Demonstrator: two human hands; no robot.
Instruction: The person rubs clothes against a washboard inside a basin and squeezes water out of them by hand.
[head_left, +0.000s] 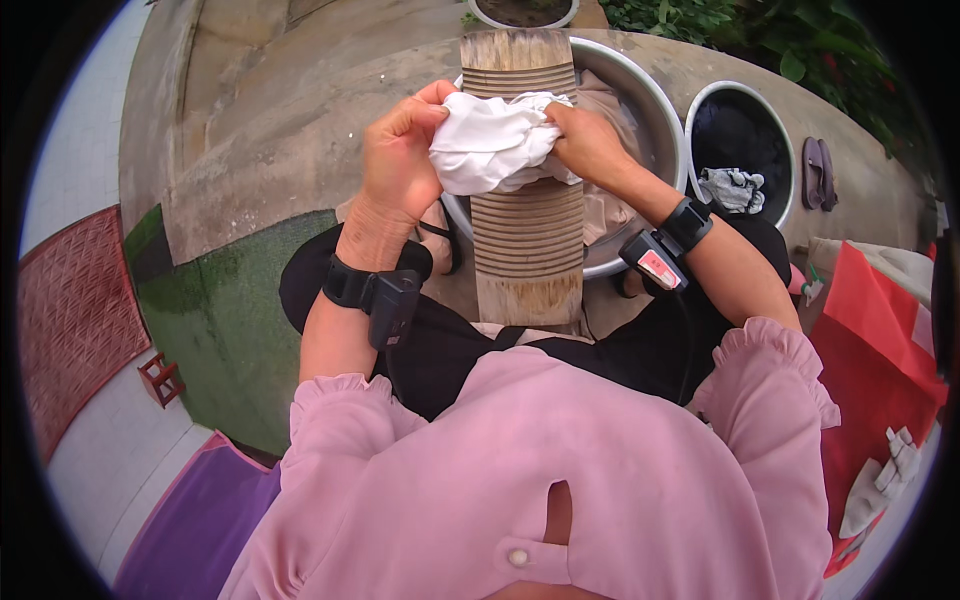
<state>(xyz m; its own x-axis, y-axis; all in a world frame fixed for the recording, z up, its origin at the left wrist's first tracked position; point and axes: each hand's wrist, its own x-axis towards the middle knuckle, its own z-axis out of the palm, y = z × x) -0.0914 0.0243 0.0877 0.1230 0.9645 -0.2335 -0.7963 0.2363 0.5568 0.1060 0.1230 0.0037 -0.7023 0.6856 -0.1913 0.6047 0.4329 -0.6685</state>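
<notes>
A bunched white cloth (491, 142) is stretched between my two hands, above a ridged wooden washboard (529, 232). My left hand (405, 146) pinches its left end between thumb and fingers. On the other side, my right hand (589, 142) grips the gathered right end. The washboard leans across a large metal basin (660, 97), its lower end close to my lap. Beige-pink fabric (604, 210) lies inside the basin, partly hidden by the board and my right arm.
A smaller metal basin (787, 142) at the right holds dark contents and a grey patterned cloth (731, 189). Slippers (817, 172) lie beyond it. Red sheeting (862, 382) is at my right, green matting (240, 330) and a small wooden stool (160, 379) at my left. Plants (795, 45) border the concrete.
</notes>
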